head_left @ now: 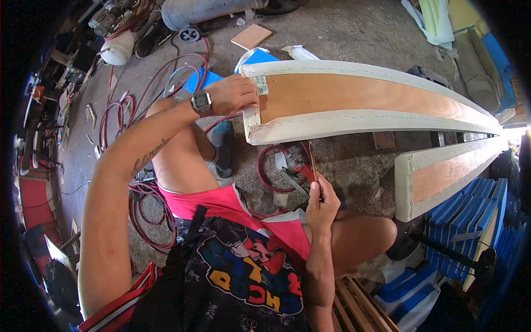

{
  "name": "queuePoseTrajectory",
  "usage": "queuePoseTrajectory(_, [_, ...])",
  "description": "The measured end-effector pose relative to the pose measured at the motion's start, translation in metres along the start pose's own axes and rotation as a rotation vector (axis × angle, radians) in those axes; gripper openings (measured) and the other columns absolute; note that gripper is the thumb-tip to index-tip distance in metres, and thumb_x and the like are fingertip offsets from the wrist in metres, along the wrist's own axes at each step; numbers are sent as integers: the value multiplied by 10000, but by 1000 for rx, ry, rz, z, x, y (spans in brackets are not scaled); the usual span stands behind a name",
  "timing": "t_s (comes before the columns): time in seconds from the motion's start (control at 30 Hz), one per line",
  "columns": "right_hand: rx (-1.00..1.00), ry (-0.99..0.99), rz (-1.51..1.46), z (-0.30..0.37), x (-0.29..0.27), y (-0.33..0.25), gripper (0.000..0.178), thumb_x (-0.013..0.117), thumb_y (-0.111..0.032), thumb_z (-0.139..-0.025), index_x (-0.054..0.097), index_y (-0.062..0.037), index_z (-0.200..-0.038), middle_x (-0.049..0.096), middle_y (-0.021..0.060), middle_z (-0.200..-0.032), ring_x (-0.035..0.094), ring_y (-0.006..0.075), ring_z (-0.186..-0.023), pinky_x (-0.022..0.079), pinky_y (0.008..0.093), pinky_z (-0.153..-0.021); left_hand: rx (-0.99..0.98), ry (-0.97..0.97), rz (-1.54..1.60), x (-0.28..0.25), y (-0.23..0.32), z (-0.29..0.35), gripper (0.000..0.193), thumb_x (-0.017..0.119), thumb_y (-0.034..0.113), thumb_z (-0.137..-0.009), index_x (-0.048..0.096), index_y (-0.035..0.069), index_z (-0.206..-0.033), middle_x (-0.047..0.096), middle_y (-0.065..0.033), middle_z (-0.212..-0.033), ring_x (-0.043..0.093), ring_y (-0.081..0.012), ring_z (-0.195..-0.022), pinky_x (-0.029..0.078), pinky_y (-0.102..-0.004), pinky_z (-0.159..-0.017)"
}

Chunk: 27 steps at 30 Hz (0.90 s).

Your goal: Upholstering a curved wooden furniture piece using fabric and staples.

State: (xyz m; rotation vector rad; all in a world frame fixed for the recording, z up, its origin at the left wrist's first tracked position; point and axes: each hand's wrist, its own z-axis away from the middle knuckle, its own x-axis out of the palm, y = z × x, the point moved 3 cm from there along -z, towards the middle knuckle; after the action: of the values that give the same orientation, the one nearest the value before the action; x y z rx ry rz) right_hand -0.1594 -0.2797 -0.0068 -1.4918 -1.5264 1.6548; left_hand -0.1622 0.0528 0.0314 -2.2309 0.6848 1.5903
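A long padded board [354, 95], wooden in the middle with white fabric folded over its edges and fastened along a dashed line, stretches from in front of me to the far right. My left hand [235, 94] is closed over its near left end, fingers bent onto the fabric beside a small printed label [261, 84]. Lower and to the right, my right hand [322, 205] pinches a slim tool [313, 165] with a thin metal tip pointing up, just below the board's lower edge. Its exact kind cannot be made out.
A second padded board [437, 177] lies to the right, above blue-and-white striped pieces [464, 216]. Red hoses [149, 216] coil over the floor at left and under the board. A grey-and-red tool [296, 180] is behind my right hand. A grey tank [204, 12] stands at the back.
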Motion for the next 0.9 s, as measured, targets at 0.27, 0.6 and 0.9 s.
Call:
queuePoseTrajectory(0.27, [35,-26,34,0,3,1,225,572,-98,-898,628,17,-1083,668,181,-977,658,254,-882,496,315,-764,-453,67,384,-13,6,1,104,652,142,-822,597,77,-883,562,-56,-824,547,-263,-833,448,-362,-722])
queuePoseTrajectory(0.6, [4,-77,31,-4,10,1,229,569,-101,-900,619,25,-1085,667,175,-1005,662,263,-899,509,338,-769,-326,-17,310,-5,0,1,181,692,254,-801,686,162,-956,571,-25,-824,557,-235,-831,459,-351,-751])
queuePoseTrajectory(0.9, [-8,-76,24,-5,12,6,216,568,-92,-898,620,32,-1067,667,178,-1002,663,276,-900,510,337,-768,-367,-196,392,-11,-12,-14,181,652,249,-820,671,86,-894,588,-99,-846,578,-266,-857,458,-381,-762])
